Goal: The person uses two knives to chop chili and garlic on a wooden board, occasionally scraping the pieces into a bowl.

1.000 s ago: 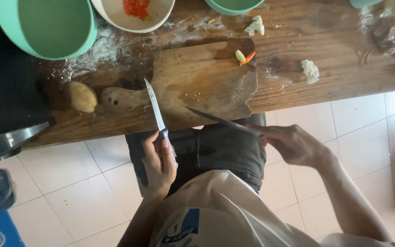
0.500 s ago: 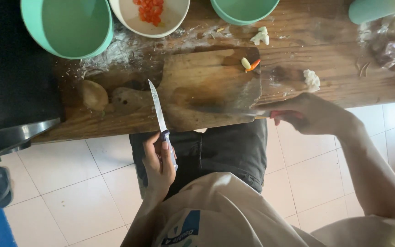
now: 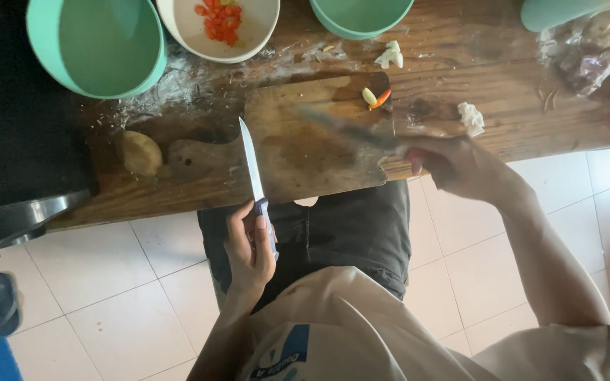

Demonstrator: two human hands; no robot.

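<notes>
While each grip holds a knife (image 3: 252, 166), blades cross the board (image 3: 319, 152).

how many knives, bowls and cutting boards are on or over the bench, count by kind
knives: 2, one in the left hand with a blue handle, one blurred in the right hand
bowls: 3, two green, one white
cutting boards: 1
total: 6
</notes>
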